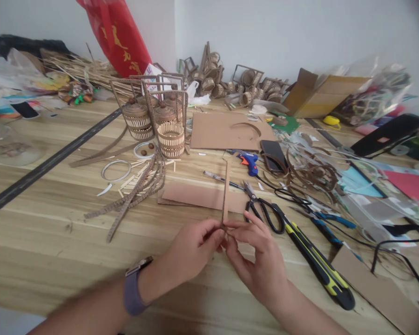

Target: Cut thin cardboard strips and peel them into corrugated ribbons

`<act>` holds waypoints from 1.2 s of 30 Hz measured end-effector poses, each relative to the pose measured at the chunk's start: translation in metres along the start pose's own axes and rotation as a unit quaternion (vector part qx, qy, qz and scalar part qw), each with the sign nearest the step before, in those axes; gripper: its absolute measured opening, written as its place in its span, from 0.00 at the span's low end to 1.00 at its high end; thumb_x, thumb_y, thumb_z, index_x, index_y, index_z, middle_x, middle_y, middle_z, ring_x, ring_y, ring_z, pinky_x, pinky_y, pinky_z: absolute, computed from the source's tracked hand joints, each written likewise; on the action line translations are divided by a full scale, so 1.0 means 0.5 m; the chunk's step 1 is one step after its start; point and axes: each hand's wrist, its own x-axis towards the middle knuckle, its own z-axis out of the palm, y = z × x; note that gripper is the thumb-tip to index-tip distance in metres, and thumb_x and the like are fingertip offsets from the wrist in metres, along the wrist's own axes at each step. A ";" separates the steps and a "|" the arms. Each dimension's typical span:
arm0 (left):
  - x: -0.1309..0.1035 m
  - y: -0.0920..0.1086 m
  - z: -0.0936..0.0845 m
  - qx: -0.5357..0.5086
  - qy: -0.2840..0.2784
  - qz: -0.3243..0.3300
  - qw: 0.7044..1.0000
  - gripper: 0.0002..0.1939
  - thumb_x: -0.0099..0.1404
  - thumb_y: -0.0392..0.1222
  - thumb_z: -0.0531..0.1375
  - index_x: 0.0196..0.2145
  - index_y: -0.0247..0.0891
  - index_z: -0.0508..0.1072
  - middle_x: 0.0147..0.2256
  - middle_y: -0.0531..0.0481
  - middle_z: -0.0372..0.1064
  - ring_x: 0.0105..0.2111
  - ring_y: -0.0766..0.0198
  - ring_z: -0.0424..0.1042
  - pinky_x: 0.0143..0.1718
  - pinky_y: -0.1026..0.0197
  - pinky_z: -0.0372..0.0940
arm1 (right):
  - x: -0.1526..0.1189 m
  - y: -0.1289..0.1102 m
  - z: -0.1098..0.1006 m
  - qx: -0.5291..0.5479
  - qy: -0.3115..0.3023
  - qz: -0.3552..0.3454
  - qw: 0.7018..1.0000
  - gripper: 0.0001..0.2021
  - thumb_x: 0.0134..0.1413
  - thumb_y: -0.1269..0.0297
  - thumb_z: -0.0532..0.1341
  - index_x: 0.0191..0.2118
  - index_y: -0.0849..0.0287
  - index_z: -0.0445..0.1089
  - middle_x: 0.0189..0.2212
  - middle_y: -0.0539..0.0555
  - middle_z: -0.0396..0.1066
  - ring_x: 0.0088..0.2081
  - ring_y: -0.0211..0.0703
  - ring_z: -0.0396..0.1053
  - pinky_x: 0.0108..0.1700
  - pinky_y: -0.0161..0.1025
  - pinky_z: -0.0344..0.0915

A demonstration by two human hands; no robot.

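Both my hands meet at the near end of a narrow cardboard strip [226,190], which points away from me over the table. My left hand [197,244], with a watch on the wrist, pinches that end between thumb and fingers. On the other side, my right hand [260,256] grips the same end with thumb and fingertips, its other fingers partly spread. Under the strip lie flat cardboard pieces [192,194] and a pen [212,177]. Black-handled scissors [254,200] rest just beyond my right hand. The exact fold of the strip is hidden by my fingers.
A blue glue gun [249,163], a phone [274,156] and a yellow-black utility knife [317,260] lie to the right. Small lidded buckets [138,121] and an open slatted one [171,139] stand at back left. Corrugated strips [136,195] and thin sticks lie left.
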 end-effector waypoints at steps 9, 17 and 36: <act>-0.002 -0.004 0.007 0.064 0.053 -0.021 0.996 0.10 0.63 0.38 0.51 0.25 0.37 0.66 0.23 0.56 0.62 0.25 0.67 0.60 0.26 0.66 0.53 | 0.003 -0.011 0.005 0.028 0.035 0.011 0.999 0.10 0.53 0.75 0.59 0.29 0.52 0.59 0.26 0.46 0.77 0.31 0.41 0.79 0.49 0.48 0.73; -0.006 0.005 0.003 0.075 0.046 -0.011 0.996 0.11 0.64 0.36 0.52 0.26 0.36 0.69 0.23 0.55 0.64 0.24 0.68 0.62 0.25 0.66 0.53 | -0.012 0.001 0.010 0.131 0.099 0.098 0.982 0.13 0.53 0.76 0.60 0.38 0.51 0.59 0.28 0.46 0.75 0.32 0.43 0.79 0.52 0.53 0.71; 0.004 0.004 -0.003 -0.036 0.051 -0.039 0.997 0.14 0.70 0.44 0.52 0.30 0.35 0.70 0.24 0.53 0.65 0.26 0.67 0.66 0.28 0.66 0.59 | -0.008 0.036 -0.002 -0.037 -0.001 -0.059 0.998 0.16 0.57 0.74 0.62 0.51 0.56 0.69 0.48 0.61 0.75 0.53 0.50 0.72 0.55 0.51 0.69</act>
